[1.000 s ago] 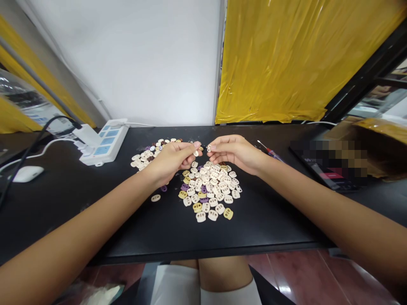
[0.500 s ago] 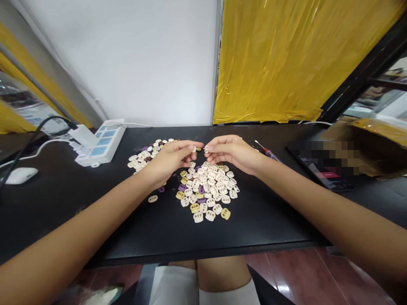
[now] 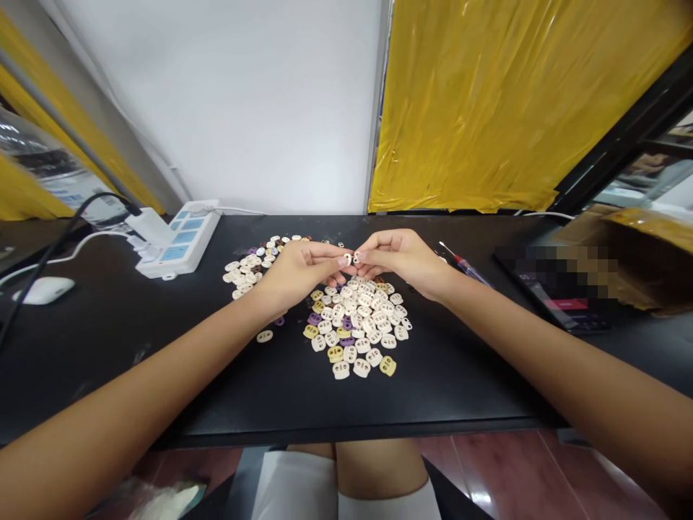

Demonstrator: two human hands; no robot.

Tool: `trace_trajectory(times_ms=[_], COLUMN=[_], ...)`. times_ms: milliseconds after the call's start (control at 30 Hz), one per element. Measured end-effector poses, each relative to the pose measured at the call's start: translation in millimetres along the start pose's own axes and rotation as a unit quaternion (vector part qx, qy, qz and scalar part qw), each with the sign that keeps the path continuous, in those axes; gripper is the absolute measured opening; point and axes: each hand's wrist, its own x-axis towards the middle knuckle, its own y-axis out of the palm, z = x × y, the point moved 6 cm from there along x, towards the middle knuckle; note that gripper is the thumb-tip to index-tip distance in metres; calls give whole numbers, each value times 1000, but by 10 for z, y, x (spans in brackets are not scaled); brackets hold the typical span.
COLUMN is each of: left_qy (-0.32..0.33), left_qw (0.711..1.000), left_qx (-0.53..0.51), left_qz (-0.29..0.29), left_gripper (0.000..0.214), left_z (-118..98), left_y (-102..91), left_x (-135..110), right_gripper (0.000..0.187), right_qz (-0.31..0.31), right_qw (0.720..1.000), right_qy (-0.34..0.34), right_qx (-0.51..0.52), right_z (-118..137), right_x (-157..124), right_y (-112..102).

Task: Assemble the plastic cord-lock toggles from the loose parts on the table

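Observation:
Between the thumb and fingertips of my left hand (image 3: 297,273) is a small cream cord-lock piece (image 3: 347,259). My right hand (image 3: 405,263) pinches another small white cord-lock piece (image 3: 356,257) right against it. The two pieces meet or nearly meet; fingertips partly cover both. Below the hands a heap of two-hole cord locks (image 3: 362,314) lies on the black table (image 3: 281,404), mostly cream with some yellow and purple. A second pile of flat oval pieces (image 3: 246,269), cream, brown and purple, is partly behind my left hand. One cream oval (image 3: 265,336) lies apart.
At the left stand a white power strip (image 3: 184,242) with plugs and cables, and a white mouse-like object (image 3: 46,290). To the right lie a red-and-purple screwdriver (image 3: 466,267), a dark phone or tablet (image 3: 563,307) and an open cardboard box (image 3: 633,253). A wall closes off the back.
My left hand has moved right, bringing its cream piece up to the one in my right hand. The gap between the hands has closed. The camera view has shifted slightly.

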Motion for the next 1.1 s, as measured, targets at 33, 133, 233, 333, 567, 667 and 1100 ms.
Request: trace_trajectory(times_ms=[33, 133, 233, 333, 567, 667, 1100], left_qy=[-2, -9, -11, -9, 29, 43, 5], left_qw=[1000, 1000, 1000, 1000, 999, 997, 1000], left_qx=[-3, -8, -7, -5, 37, 65, 18], left_qz=[-1, -1, 3, 5, 19, 22, -15], left_gripper=[15, 17, 16, 16, 10, 11, 16], left_z=[6, 26, 35, 38, 42, 36, 60], left_y=[-1, -1, 2, 6, 14, 16, 74], left_x=[1, 12, 24, 29, 39, 37, -51], right_gripper=[9, 11, 11, 11, 7, 8, 27], right_qz=[-5, -15, -17, -22, -19, -10, -51], right_qw=[1000, 1000, 999, 999, 997, 998, 995], right_qy=[-1, -5, -6, -10, -22, -24, -67], right_qx=[-6, -22, -34, -45, -72, -62, -52], right_z=[0, 2, 4, -6, -42, -34, -48], right_x=[0, 3, 7, 15, 10, -2, -41], right_y=[-5, -13, -5, -6, -19, -2, 103])
